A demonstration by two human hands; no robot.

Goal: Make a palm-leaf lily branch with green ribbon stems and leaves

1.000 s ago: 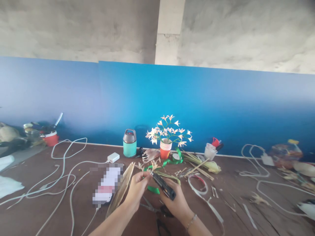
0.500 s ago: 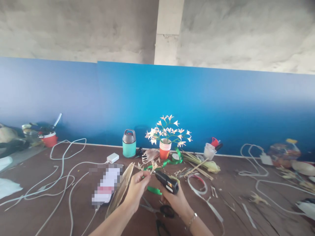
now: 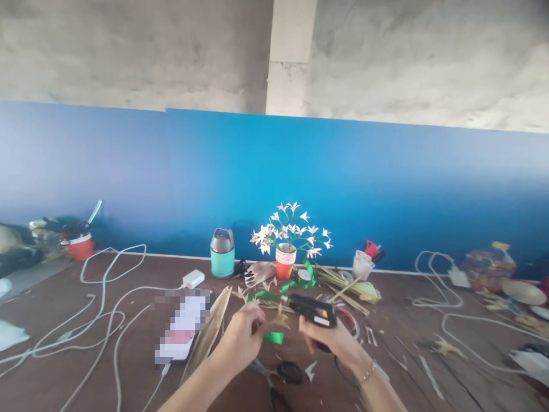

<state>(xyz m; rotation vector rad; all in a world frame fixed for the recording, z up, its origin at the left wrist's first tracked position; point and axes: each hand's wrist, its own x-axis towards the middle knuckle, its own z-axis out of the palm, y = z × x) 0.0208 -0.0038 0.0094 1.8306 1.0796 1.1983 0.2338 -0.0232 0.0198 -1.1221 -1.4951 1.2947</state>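
My right hand (image 3: 328,337) is wrapped round the grip of a black glue gun (image 3: 315,311), its nozzle pointing left above the table. My left hand (image 3: 244,337) is closed, fingertips pinched together; what they hold, if anything, is hidden. Just right of its fingers a tan flower of dried husk (image 3: 281,316) shows, and I cannot tell whether it is held. A short green ribbon piece (image 3: 273,337) lies beside that hand. Scissors (image 3: 289,372) rest on the table between my forearms. Farther back, a stack of paper cups (image 3: 285,263) holds green stems with many pale flowers (image 3: 291,229).
A phone (image 3: 183,329) and a dried husk (image 3: 209,332) lie left of my left arm. A teal flask (image 3: 222,254) stands behind. White cables (image 3: 107,297) sprawl at left. A green ribbon roll (image 3: 304,274), husk strips (image 3: 349,281) and a white cup (image 3: 362,264) sit behind my right hand.
My right hand has moved the glue gun right and away from my left hand. The left hand has turned, its fingers curling inward. A white scrap now shows beside the scissors.
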